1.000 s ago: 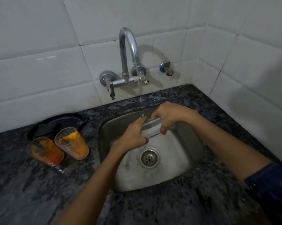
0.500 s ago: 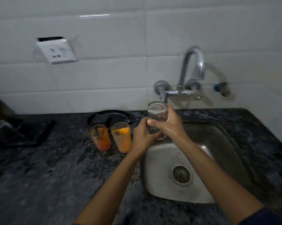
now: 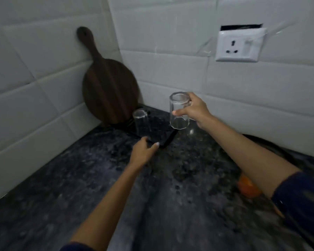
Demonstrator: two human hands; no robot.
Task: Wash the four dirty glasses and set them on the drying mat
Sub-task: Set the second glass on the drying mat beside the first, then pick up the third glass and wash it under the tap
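While the clear cylindrical glass (image 3: 178,113) hangs mouth-down above the edge of the flat dark drying mat (image 3: 159,131), the right grip (image 3: 194,110) curls round it. A second glass (image 3: 141,122) stands inverted on the mat. The left grip (image 3: 143,151) meets the mat's near edge on the speckled stone bench (image 3: 170,178); whether it pinches, I cannot tell.

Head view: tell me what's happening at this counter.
A person's right hand holds a clear glass, mouth down, over the dark drying mat, beside a second glass already standing there. The left hand touches the mat's near edge. A dirty orange glass shows under the right arm, so washing is not finished.
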